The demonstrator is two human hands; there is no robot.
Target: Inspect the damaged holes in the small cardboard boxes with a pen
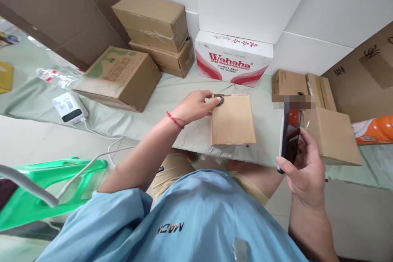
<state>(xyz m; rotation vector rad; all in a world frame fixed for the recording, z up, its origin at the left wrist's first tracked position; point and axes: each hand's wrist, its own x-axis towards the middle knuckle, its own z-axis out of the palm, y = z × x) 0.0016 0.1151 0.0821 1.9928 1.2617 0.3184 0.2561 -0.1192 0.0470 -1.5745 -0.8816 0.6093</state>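
Nearest lay the blue shirt (199, 208), and to its right the right hand (307, 176) was raised with a phone (290, 139), its fingers and thumb closed around the lower part. The phone looked thin, stiff and fairly light, its glossy face probably slippery and breakable if dropped; its two long side edges seemed the safest hold, clear of the screen. A blurred patch covered its far end.

Farther off, in the middle, the small cardboard box (233, 123) sat flat on the cloth-covered surface (172, 90), close to the near edge. It seemed light for its size, though its contents could not be told. Its walls looked stiff but likely to dent under hard squeezing, and its plain paper faces dry enough not to slip. Opposite sides, left and right, offered the best grasp, with the palms spread.

At its far-left corner was the left hand (198, 106), fingers bent and the thumb resting on a small dark round piece (220, 101). Whether the fingers gripped that piece or only pressed it, I could not tell. It looked hard and small, best pinched by the rim.

Beyond the box stood a white-and-red carton (233, 58), against the white wall (239, 0).
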